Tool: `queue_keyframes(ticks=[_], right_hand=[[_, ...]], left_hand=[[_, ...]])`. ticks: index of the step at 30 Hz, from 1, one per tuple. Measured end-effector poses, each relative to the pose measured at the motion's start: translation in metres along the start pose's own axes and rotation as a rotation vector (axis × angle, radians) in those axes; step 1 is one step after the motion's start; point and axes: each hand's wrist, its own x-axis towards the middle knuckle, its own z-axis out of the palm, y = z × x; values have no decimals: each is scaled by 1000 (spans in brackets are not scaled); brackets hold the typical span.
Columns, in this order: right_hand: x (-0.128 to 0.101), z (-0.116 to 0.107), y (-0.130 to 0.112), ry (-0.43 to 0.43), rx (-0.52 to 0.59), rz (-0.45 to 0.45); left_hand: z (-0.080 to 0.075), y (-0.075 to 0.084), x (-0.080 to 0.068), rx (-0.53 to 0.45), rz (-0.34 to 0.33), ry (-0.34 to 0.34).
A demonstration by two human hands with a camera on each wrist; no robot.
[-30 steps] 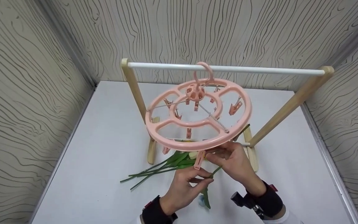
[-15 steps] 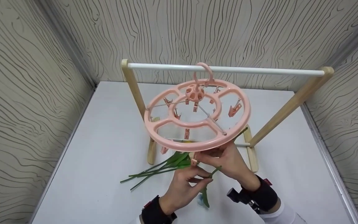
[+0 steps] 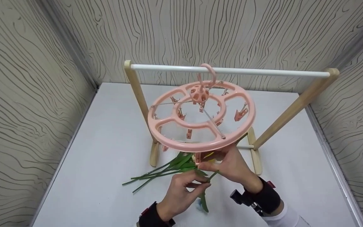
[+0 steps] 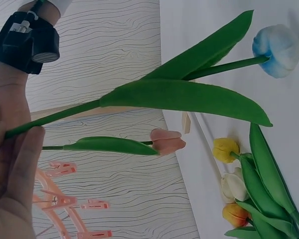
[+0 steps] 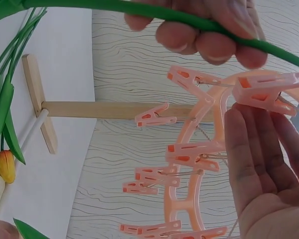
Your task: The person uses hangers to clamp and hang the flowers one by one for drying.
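While our left hand (image 3: pixel 181 192) pinches the blue tulip's stem (image 3: pixel 207 180) above the worktop (image 3: pixel 106 157), our right hand (image 3: pixel 228 162) has risen to the pink hanger (image 3: pixel 200 115), closing stem and clip together. Left wrist: the blue bloom (image 4: pixel 281 50) hangs down. Right wrist: our fingers (image 5: pixel 259 124) pinch one clip (image 5: pixel 269 89) just beneath the stem.

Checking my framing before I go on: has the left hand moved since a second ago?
Yes, slightly. The left hand drew back toward the camera, farther from the rack's near-left wooden foot, gripping the green stem.
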Motion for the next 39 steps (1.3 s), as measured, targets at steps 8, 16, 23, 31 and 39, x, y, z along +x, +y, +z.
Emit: queue_keyframes(ticks=[8, 16, 23, 31, 39], right_hand=[[3, 7, 1, 65, -72, -47], [5, 11, 3, 47, -91, -78], [9, 17, 5, 75, -179, -102], [12, 21, 6, 112, -235, -141], [2, 16, 10, 185, -202, -232]], left_hand=[[-9, 2, -4, 47, 43, 47], [-11, 5, -6, 46, 58, 82], [-13, 5, -10, 53, 42, 115], [-17, 6, -10, 49, 0, 126], [-24, 9, -6, 92, 100, 172]])
